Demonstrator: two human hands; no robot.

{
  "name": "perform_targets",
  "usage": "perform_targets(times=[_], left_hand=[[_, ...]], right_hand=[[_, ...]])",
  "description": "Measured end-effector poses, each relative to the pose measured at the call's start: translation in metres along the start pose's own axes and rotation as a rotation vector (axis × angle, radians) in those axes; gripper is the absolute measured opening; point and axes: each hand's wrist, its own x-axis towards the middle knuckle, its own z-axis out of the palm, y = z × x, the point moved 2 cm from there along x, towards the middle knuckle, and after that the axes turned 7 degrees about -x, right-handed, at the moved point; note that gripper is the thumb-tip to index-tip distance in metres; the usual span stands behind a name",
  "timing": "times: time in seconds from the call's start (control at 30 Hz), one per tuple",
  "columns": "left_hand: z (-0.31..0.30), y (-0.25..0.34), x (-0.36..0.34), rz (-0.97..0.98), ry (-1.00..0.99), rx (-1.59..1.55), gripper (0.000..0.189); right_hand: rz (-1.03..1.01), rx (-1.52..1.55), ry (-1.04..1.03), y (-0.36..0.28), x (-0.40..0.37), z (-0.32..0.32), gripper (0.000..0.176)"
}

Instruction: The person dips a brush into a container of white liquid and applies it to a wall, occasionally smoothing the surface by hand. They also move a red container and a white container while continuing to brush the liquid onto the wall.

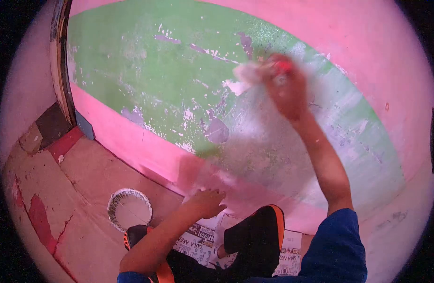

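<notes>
My right hand [287, 87] is raised against the wall, closed around what looks like a paintbrush [247, 74]. Motion blurs it, but a red part shows at my fingers and a pale end points left. Behind it is a green painted area [146, 61] with flaked patches and a thin whitish coat spread over its right side. My left hand [207, 203] hangs low near the wall's foot, its fingers apart and nothing in them. To its left, a round tub [112, 207] with a paint-crusted rim stands on the floor, holding pale paint.
Pink wall [377, 52] surrounds the green shape. A dark door frame edge [62, 61] stands at the left. Printed paper or sacking [196, 238] lies beneath my feet, with my dark shoe [271, 221] close to the wall. The brownish floor [92, 179] has red stains.
</notes>
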Motion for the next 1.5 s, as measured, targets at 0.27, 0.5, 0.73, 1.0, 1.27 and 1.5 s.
perform_targets(times=[0.27, 0.5, 0.73, 1.0, 1.27, 1.5], left_hand=[[0.01, -0.007, -0.007, -0.144, -0.22, 0.03, 0.038], [0.007, 0.008, -0.006, -0.109, -0.215, 0.017, 0.041], [0.008, -0.001, -0.013, -0.078, -0.156, 0.021, 0.039], [-0.005, -0.002, -0.02, -0.083, -0.105, 0.065, 0.039], [-0.023, -0.002, -0.026, -0.148, -0.134, 0.031, 0.04], [-0.017, 0.002, -0.024, -0.127, -0.131, 0.045, 0.039]], right_hand=[[-0.548, -0.307, -0.331, -0.035, -0.055, 0.038, 0.018], [-0.214, -0.253, -0.391, -0.017, -0.006, 0.033, 0.009], [-0.492, -0.622, -0.127, -0.013, 0.014, 0.029, 0.011], [-0.168, -0.078, -0.538, -0.042, -0.059, 0.067, 0.013], [-0.402, -0.73, -0.15, -0.01, -0.026, 0.029, 0.017], [0.01, -0.052, -0.681, -0.051, -0.088, 0.067, 0.011]])
